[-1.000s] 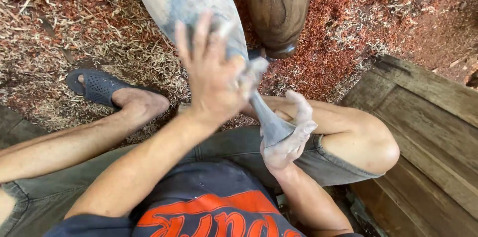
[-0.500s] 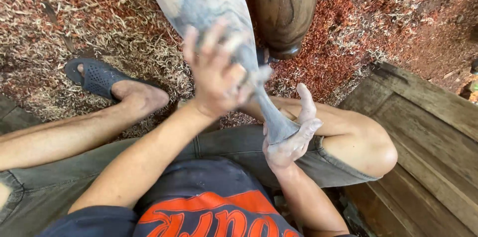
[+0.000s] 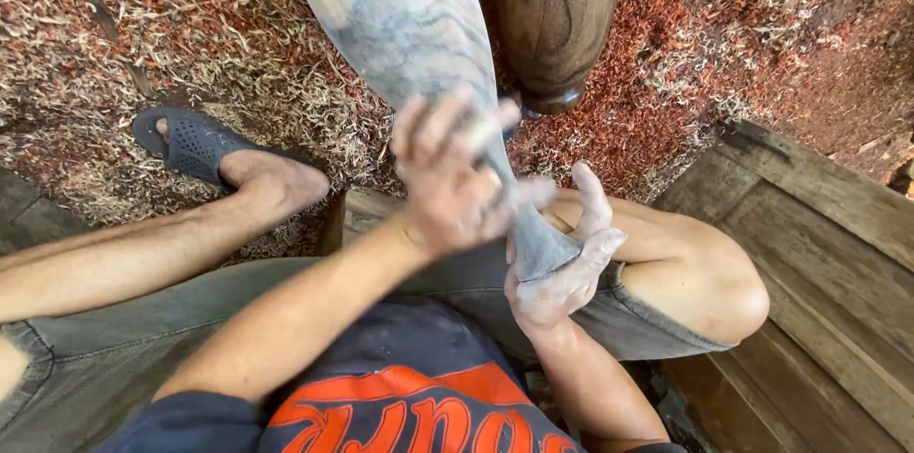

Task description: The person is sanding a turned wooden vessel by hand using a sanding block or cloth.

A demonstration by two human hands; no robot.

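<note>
Grey wooden vase neck within left hand grip

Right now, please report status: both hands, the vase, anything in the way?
Left hand wrapped on pale vase neck. Right hand cups its base. Dark vase stands close behind; not touching, as far as visible.

A dark polished wooden vase stands just beyond the fingers on red-brown wood shavings. Weathered brown planks lie to their right, a dark perforated rubber sandal well left.
</note>
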